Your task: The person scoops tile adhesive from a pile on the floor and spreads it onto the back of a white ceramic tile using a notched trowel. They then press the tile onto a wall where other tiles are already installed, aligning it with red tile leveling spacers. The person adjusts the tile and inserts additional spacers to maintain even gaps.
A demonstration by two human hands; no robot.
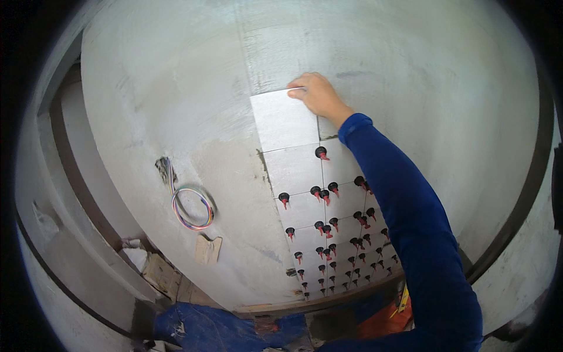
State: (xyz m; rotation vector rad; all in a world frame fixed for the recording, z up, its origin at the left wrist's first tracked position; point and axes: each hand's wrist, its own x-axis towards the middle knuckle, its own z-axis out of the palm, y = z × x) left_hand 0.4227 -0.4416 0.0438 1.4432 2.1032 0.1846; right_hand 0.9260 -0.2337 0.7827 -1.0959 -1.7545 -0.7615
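At the top left of a tiled patch on the wall, a pale square wall tile (pixel 284 122) stands against the plaster. My right hand (pixel 319 94) reaches up and pinches its upper right edge, thumb in front, the other fingers over the top. Below it, rows of similar tiles (pixel 290 170) cover the wall. Black and red tile levelling clips (pixel 321 154) stick out of their joints and corners. My blue right sleeve hides part of the tiles on the right. My left hand is out of view.
Left of the tiles, a coil of coloured wires (pixel 193 208) hangs from a hole in the wall. A tan piece of card (pixel 207 249) is below it. Blue sheeting (pixel 217 328), an orange item (pixel 386 320) and a yellow tool (pixel 403 299) are near the wall's foot.
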